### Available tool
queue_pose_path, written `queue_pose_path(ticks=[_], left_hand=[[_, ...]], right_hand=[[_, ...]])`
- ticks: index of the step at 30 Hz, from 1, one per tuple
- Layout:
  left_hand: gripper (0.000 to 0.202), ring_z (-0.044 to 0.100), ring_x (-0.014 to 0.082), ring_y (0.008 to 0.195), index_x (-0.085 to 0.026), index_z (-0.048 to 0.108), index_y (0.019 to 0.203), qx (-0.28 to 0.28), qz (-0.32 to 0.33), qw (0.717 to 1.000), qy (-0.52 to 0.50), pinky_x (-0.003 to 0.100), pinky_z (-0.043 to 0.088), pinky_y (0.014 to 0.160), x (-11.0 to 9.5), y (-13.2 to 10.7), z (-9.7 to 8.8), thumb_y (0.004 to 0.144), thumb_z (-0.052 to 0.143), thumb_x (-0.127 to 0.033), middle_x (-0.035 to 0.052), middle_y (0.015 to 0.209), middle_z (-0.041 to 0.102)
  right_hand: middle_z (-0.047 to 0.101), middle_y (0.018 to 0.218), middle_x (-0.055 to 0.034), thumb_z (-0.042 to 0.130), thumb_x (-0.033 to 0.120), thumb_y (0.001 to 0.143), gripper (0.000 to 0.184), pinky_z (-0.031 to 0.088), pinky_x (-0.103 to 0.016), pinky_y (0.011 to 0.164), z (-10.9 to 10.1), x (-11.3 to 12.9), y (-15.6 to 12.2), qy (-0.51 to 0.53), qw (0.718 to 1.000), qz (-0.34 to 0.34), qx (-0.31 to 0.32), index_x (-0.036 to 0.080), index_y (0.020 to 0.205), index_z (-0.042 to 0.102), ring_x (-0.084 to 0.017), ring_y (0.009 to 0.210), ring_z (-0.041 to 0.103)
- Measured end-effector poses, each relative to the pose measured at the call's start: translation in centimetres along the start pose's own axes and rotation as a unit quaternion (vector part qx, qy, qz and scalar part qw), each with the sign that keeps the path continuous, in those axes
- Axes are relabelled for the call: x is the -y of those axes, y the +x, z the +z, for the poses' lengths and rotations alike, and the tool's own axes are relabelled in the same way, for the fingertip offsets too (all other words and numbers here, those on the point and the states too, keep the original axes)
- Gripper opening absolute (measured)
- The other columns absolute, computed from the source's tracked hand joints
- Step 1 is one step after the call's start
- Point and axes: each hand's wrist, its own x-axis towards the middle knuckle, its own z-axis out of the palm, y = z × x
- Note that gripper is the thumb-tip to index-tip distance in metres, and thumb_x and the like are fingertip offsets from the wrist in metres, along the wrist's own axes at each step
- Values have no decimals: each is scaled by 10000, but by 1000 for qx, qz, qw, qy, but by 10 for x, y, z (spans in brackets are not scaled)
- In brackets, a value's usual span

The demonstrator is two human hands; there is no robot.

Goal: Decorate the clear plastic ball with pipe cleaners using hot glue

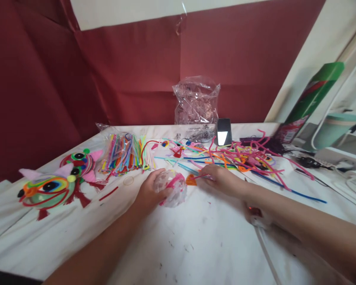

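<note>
My left hand (150,192) grips a clear plastic ball (173,188) wrapped with pink pipe cleaner, holding it just above the white table (201,241). My right hand (218,178) is closed in a pinch on a pink pipe cleaner (197,177) whose end meets a small orange curled piece (190,180) beside the ball. Behind the right hand lies a tangle of loose pipe cleaners (246,158) in pink, orange and blue.
Two finished colourful ball figures with eyes (47,190) (80,162) sit at the left. A bundle of straight pipe cleaners (123,154), a rubber band (128,181), a clear bag (197,103), a phone (224,132) and a green box (313,93) stand further back.
</note>
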Motion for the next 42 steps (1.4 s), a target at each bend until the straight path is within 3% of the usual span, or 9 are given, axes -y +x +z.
queue_pose_path(ticks=[4, 8, 13, 16, 19, 30, 42], left_hand=[[667, 573, 268, 1099, -178, 521, 1188, 5, 2, 1000, -9, 339, 494, 895, -5, -1, -2, 566, 731, -293, 76, 1185, 613], [646, 561, 273, 1101, -176, 514, 1193, 21, -11, 1000, 1, 384, 460, 928, -9, -4, -1, 583, 710, -257, 93, 1195, 593], [715, 553, 296, 1099, -129, 494, 1210, 43, 1, 999, -24, 411, 438, 940, -9, -6, 1, 547, 717, -274, 142, 1211, 565], [720, 541, 309, 1110, -125, 491, 1209, 54, -6, 998, -25, 425, 436, 934, -12, -7, 1, 539, 715, -265, 155, 1219, 550], [708, 525, 306, 1132, -141, 492, 1209, 71, -8, 997, -33, 423, 423, 948, -15, -7, 0, 540, 698, -253, 145, 1240, 535], [739, 523, 285, 1139, -163, 480, 1243, 93, 11, 995, -32, 397, 403, 978, -7, -7, -2, 555, 725, -270, 119, 1259, 525], [733, 513, 268, 1159, -182, 468, 1248, 100, -1, 995, -8, 375, 406, 966, -11, -8, -3, 566, 724, -262, 102, 1279, 525]], right_hand=[[682, 714, -107, 501, 154, 784, 172, 480, -328, 700, 26, -11, 21, -12, 1000, -7, 4, 167, 710, 655, -232, 740, 636], [668, 788, -116, 394, 237, 885, 280, 466, -311, 662, 8, -10, 19, 18, 999, -20, -19, 160, 803, 650, -209, 724, 621], [638, 750, -40, 422, 314, 900, 244, 449, -237, 611, -22, 30, 13, 93, 994, -49, -8, 197, 805, 613, -143, 663, 590], [601, 676, -17, 431, 285, 888, 233, 421, -230, 561, -25, 56, 12, 135, 988, -64, 34, 201, 726, 576, -132, 602, 542], [578, 667, -22, 416, 266, 889, 246, 418, -246, 582, -21, 68, 14, 148, 985, -74, 53, 199, 691, 545, -140, 613, 525], [621, 744, -48, 439, 292, 875, 225, 435, -275, 624, -16, 65, 20, 180, 980, -56, 63, 191, 738, 586, -160, 671, 553], [612, 740, -56, 413, 229, 903, 250, 423, -275, 617, -13, 67, 20, 133, 983, -109, 59, 197, 744, 603, -168, 668, 568]])
